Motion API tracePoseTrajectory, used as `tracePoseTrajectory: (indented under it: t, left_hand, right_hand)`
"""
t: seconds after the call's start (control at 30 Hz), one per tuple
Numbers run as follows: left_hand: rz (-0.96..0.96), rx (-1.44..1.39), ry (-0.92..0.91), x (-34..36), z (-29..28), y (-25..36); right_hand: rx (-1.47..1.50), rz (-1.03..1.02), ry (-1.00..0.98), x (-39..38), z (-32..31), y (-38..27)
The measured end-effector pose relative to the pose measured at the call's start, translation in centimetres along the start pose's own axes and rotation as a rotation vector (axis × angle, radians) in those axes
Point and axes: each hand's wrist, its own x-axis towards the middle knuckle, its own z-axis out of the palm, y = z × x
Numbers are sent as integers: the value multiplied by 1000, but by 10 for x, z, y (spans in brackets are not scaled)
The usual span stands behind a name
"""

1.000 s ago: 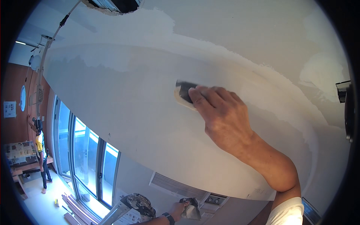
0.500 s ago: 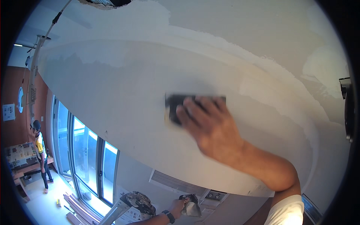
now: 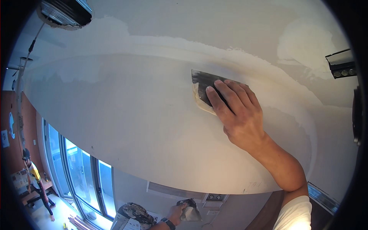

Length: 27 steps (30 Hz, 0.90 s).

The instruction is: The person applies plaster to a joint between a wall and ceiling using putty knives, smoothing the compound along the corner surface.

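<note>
Overhead, my right hand presses a wide, dark, flat putty blade against the curved plastered ceiling. Its fingers lie spread across the blade's face, and pale putty coats the blade's left and lower edge. Lower down, my left hand, with a dark watch on its wrist, grips a scraper carrying a lump of whitish putty. Beside that hand is a round, dark, putty-smeared object on a grey support; its kind I cannot make out.
A ragged ceiling opening shows metal inside. Spotlights hang at the right, and a long vent runs below the ceiling edge. Glass doors stand at lower left. Another person stands beyond, beside a cluttered table.
My right hand has slid the blade rightward and farther up across the ceiling, and the blade now slants. The view has shifted, revealing more of the opening and spotlights. My left hand keeps its scraper.
</note>
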Motion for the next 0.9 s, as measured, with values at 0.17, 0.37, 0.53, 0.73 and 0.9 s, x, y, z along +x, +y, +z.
tracePoseTrajectory:
  t: [0.17,0.37,0.53,0.73,0.9]
  left_hand:
    - [-3,22,6,11,-8,-4]
    - [-10,18,41,18,-15,-7]
    - [-25,42,86,10,-12,-2]
    - [-1,-6,40,2,-2,0]
    - [-17,57,59,10,-7,-2]
  right_hand:
    - [-24,74,1,6,22,6]
    - [23,96,-99,-3,24,9]
    - [115,30,-196,-20,-5,-40]
    - [195,-41,-218,-40,-37,-48]
    - [30,-13,-47,3,-18,-8]
